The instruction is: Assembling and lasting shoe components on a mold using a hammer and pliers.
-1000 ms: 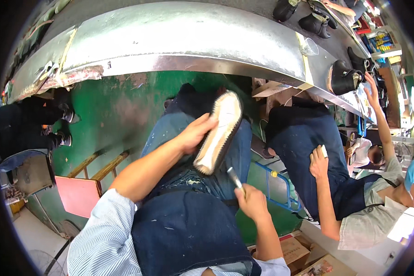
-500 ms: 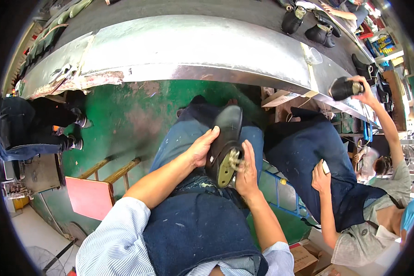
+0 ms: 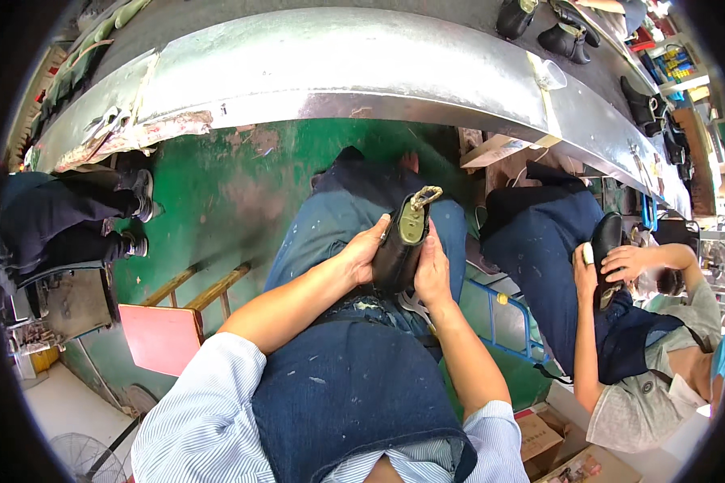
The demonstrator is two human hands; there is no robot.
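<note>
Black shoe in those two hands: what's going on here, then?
A seated person holds a black shoe over their lap, left hand on one side and right hand on the other. A green piece shows in its opening, with a looped cord at the end. To the right, a co-worker has both hands on another dark shoe. More shoes sit on the long bench in front.

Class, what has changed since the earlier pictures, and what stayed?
The right hand let go of its tool and joined the left hand on the black shoe. First sole up, the shoe has turned; its opening end now lies farther from the body. The co-worker brought another shoe down from the bench. The pink stool stayed.
</note>
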